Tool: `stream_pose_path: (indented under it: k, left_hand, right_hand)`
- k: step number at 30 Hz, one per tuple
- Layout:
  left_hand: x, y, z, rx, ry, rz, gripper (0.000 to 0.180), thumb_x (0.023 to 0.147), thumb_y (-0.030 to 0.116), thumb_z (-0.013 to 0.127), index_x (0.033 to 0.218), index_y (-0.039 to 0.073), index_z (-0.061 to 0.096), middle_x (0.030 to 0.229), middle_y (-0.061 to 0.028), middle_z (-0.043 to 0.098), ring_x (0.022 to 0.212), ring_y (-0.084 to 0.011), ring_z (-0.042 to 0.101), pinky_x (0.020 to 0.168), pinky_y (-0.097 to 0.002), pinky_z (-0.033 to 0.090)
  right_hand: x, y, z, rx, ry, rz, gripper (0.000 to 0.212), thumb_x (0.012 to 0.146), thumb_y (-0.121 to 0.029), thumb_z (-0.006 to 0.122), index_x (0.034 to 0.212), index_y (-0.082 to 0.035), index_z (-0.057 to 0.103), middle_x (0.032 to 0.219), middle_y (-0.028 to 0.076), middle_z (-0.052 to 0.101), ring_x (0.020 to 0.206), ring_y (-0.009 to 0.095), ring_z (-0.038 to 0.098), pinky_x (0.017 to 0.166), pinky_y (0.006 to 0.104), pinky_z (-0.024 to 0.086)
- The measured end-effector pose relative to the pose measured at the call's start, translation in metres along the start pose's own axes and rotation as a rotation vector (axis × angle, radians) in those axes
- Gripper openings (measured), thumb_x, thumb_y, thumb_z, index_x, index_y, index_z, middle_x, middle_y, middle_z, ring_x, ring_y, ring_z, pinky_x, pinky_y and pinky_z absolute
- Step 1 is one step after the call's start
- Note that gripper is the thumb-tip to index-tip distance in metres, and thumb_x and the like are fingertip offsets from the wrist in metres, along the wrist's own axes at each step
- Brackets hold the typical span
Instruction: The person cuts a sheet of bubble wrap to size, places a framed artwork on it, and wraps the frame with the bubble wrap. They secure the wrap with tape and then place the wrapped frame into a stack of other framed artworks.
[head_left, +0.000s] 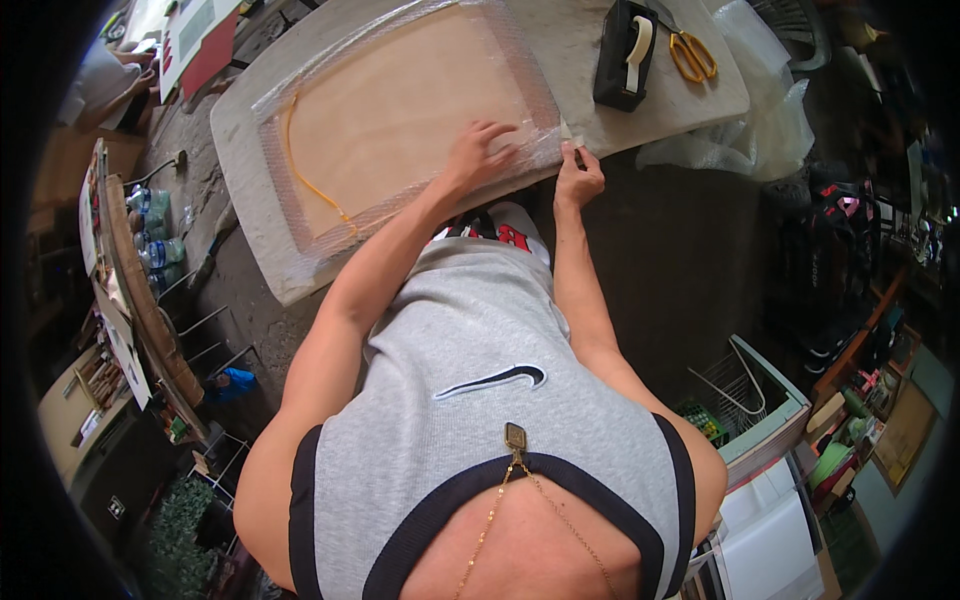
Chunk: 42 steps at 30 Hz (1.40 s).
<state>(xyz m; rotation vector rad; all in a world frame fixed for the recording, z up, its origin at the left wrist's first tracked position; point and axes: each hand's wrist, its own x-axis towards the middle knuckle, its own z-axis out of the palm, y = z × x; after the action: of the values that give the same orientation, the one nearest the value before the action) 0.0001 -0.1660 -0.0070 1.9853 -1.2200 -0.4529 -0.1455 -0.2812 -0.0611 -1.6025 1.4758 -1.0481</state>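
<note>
A flat brown panel (400, 120) wrapped in clear bubble wrap (535, 85) lies on the grey table. A yellow cord (290, 145) runs along its left side under the wrap. My left hand (480, 157) is over the panel's near right part with its fingers spread and nothing in them. At the wrap's near right corner, my right hand (580, 178) pinches a small whitish strip of tape (568, 134) between thumb and fingers. A black tape dispenser (622, 60) with a pale roll stands beyond my right hand, beside yellow-handled scissors (692, 57).
The table (250, 200) ends close to my body. Loose clear plastic wrap (760, 120) hangs off its right end. Plastic bottles (158, 250) stand on the left, near a curved wooden edge (155, 290). Another person (100, 85) is at the far left. A greenish drawer unit (770, 415) stands at right.
</note>
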Motion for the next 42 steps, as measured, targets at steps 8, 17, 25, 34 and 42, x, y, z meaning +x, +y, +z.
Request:
stream_pose_path:
  k: [8,17,25,34,42]
  left_hand:
    - [-0.239,-0.161,-0.153,0.79,0.791,-1.071,0.06,0.074,0.051,0.067,0.113,0.005,0.062,0.117,-0.0183,0.058,0.11,-0.0329,0.052,0.096,-0.0412,0.039]
    - [-0.321,-0.214,-0.186,-0.494,0.644,-1.308,0.068,0.076,0.057,0.063,0.111,-0.002,0.063,0.109,-0.0147,0.064,0.102,-0.0255,0.059,0.088,-0.0361,0.043]
    - [-0.291,-0.172,-0.193,-0.127,0.59,-1.335,0.055,0.076,0.049,0.067,0.101,0.001,0.069,0.097,-0.0094,0.065,0.091,-0.0199,0.058,0.08,-0.034,0.044]
    - [-0.313,-0.156,-0.186,0.015,0.426,-1.286,0.051,0.071,0.049,0.071,0.087,0.002,0.071,0.078,-0.0093,0.065,0.076,-0.0213,0.057,0.074,-0.0352,0.044]
    - [-0.32,-0.149,-0.168,-0.041,0.52,-1.354,0.045,0.069,0.044,0.076,0.08,0.001,0.069,0.072,-0.0069,0.063,0.067,-0.0169,0.054,0.066,-0.0321,0.044]
  right_hand:
    - [0.02,-0.018,-0.019,-0.243,-0.186,0.242,0.044,0.062,-0.038,0.08,0.093,-0.008,0.073,0.078,0.008,0.07,0.076,0.023,0.066,0.072,0.0365,0.05]
    - [0.032,-0.01,-0.017,-0.302,-0.275,0.186,0.037,0.064,-0.036,0.078,0.086,-0.007,0.073,0.082,0.011,0.07,0.079,0.025,0.066,0.075,0.0354,0.049]
    - [0.034,0.001,-0.017,-0.075,-0.227,0.147,0.034,0.068,-0.035,0.076,0.077,-0.003,0.072,0.068,0.008,0.066,0.066,0.018,0.06,0.069,0.0336,0.046]
    - [0.024,0.001,-0.051,0.137,-0.393,0.541,0.034,0.076,-0.037,0.075,0.083,-0.004,0.068,0.072,0.002,0.063,0.065,0.013,0.06,0.052,0.027,0.048]
    - [0.036,0.009,-0.042,0.219,-0.449,0.524,0.035,0.08,-0.037,0.072,0.087,-0.003,0.066,0.074,0.004,0.063,0.059,0.012,0.059,0.05,0.0266,0.05]
